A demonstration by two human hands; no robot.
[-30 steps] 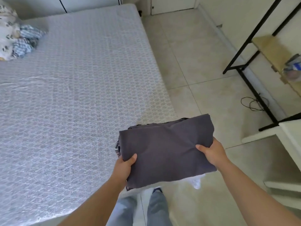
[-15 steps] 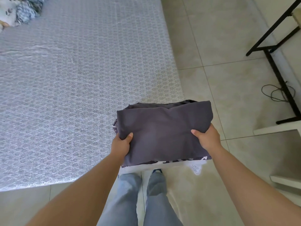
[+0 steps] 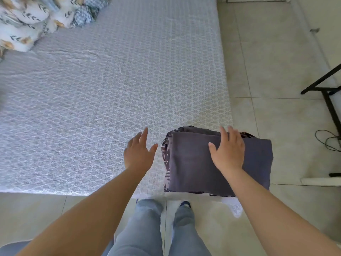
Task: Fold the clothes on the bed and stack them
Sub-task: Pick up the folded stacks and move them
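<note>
A folded dark grey garment (image 3: 193,163) tops a small stack on the near right corner of the bed (image 3: 92,108); patterned folded cloth shows under its left edge. My right hand (image 3: 227,150) lies flat on the stack's top with straight fingers. My left hand (image 3: 139,152) hovers open just left of the stack, over the bare mattress, holding nothing. A heap of unfolded clothes (image 3: 36,21), white leaf-print and blue checked, sits at the bed's far left corner.
Tiled floor (image 3: 267,71) runs along the right of the bed. A black metal rack leg (image 3: 330,100) and a loose black cable (image 3: 328,141) stand at the right edge. My legs in jeans (image 3: 147,228) stand at the bed's foot.
Both hands carried the folded stack in the air; it now rests on the bed's corner. The left hand has let go and moved left; the right hand has flattened on top.
</note>
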